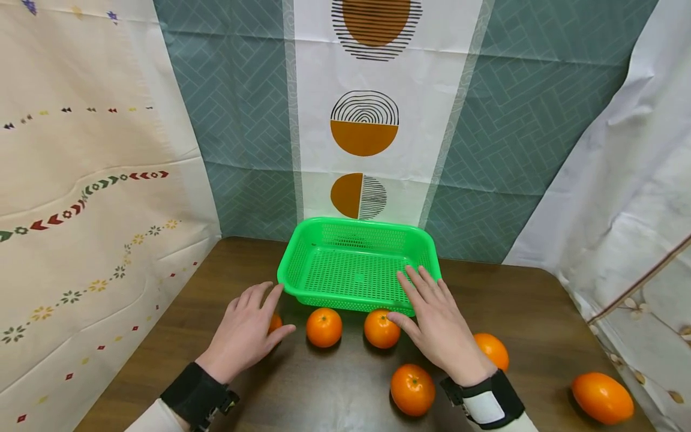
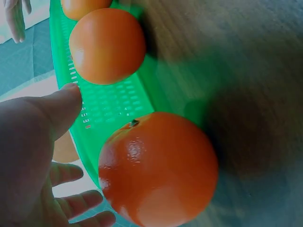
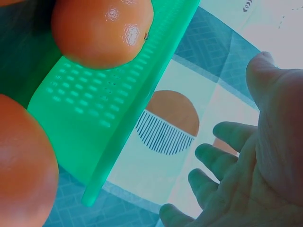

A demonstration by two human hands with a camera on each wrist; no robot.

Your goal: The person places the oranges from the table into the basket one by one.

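A green plastic basket (image 1: 345,303) with perforated walls stands on the brown table, and only its bare mesh bottom shows inside. My left hand (image 1: 245,330) hovers with spread fingers by the basket's front left corner, partly hiding an orange (image 1: 275,323). In the left wrist view that orange (image 2: 158,170) looms below the thumb, with nothing gripped. My right hand (image 1: 439,324) reaches, fingers extended, over the front right corner. Beneath its thumb lies another orange (image 1: 380,330). A further orange (image 1: 324,327) sits before the basket's front wall.
One orange (image 1: 412,390) lies nearer me, left of the right wrist. Another orange (image 1: 492,353) is partly behind the right forearm. At the far right an elongated orange fruit (image 1: 603,398) rests near the table's edge. Patterned cloth (image 1: 248,120) hangs behind the table (image 1: 486,288).
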